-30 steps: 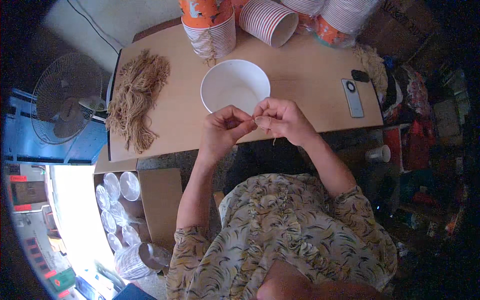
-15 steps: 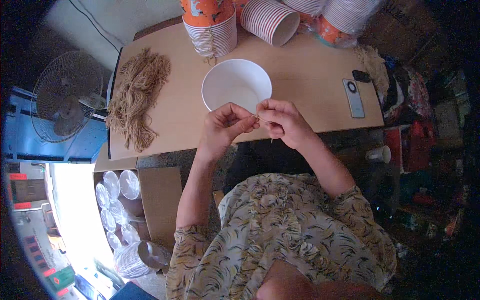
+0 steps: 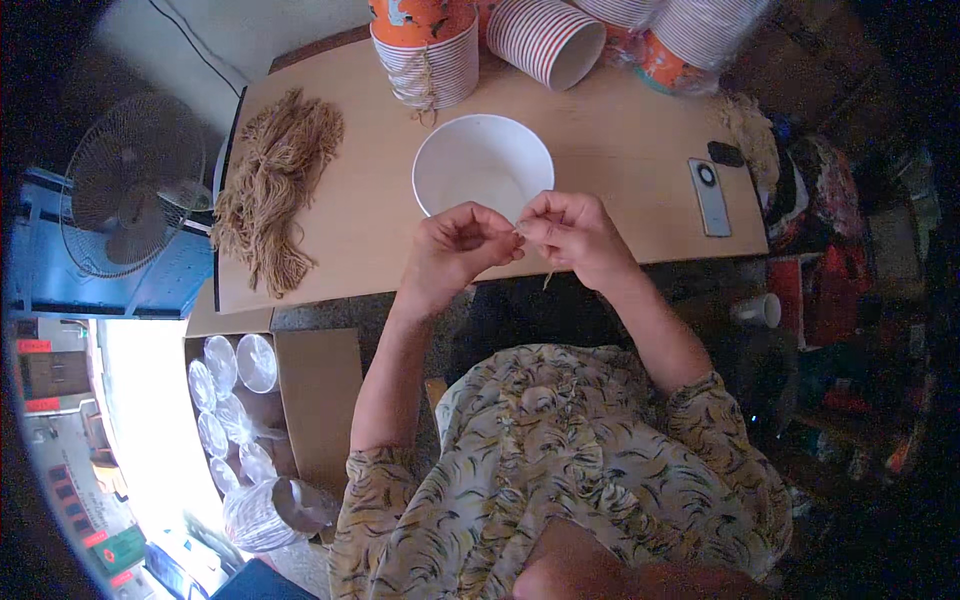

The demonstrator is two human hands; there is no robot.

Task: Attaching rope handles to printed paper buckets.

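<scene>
Both my hands meet at the near edge of the table, fingertips almost touching. My left hand (image 3: 462, 255) is closed in a pinch, and so is my right hand (image 3: 577, 240). Between them is a thin piece of twine (image 3: 547, 281); a short end of it dangles below my right fingers. How it runs between the fingertips is too small to make out. Just behind my hands stands a large white paper tub (image 3: 450, 150), its open mouth facing up. A thick bundle of tan twine (image 3: 278, 190) lies at the table's left side.
Stacked tubs (image 3: 430, 72) with twine on their side stand at the back, beside a tipped stack (image 3: 545, 42). A phone (image 3: 709, 198) and a black object (image 3: 725, 153) lie right. A fan (image 3: 135, 190) stands left, above a cardboard box (image 3: 318, 400) of wrapped tubs.
My fingertips have shifted slightly around the twine, and the right hand has turned a little. The whole view has moved slightly; the tub and the bundle stay in place.
</scene>
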